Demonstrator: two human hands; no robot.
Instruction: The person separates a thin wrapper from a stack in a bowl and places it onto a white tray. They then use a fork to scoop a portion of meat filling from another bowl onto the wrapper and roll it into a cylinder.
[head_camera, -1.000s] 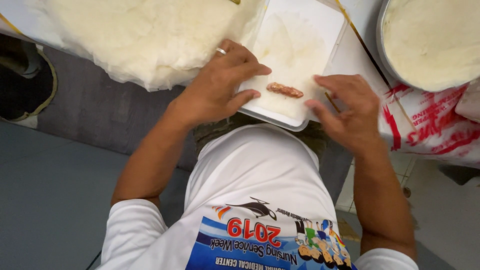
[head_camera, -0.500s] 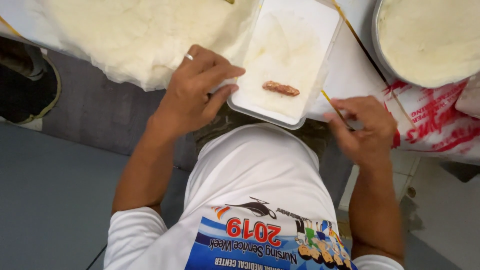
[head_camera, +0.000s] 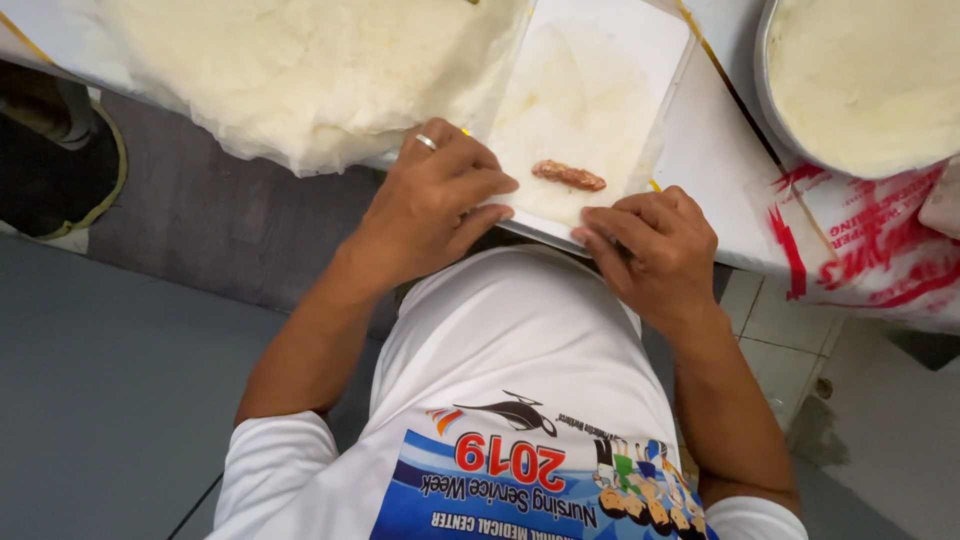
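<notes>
A thin, pale, translucent wrapper sheet (head_camera: 575, 110) lies flat on a white rectangular tray (head_camera: 655, 40). A small strip of reddish-brown filling (head_camera: 568, 175) sits on the sheet near its front edge. My left hand (head_camera: 435, 200), with a ring on one finger, rests at the sheet's near left corner, fingertips touching the edge. My right hand (head_camera: 655, 250) presses on the tray's near edge at the right, fingers curled down on the sheet's edge. Whether either hand has pinched the sheet is not visible.
A thick stack of pale wrappers (head_camera: 300, 70) hangs over the table edge at the left. A metal bowl of white mixture (head_camera: 860, 80) stands at the right on a red-and-white plastic bag (head_camera: 870, 250). Grey floor lies below; a dark shoe (head_camera: 50, 160) at far left.
My right hand has come back from the table edge to the tray's near right corner. The left hand has shifted right onto the sheet's edge.
</notes>
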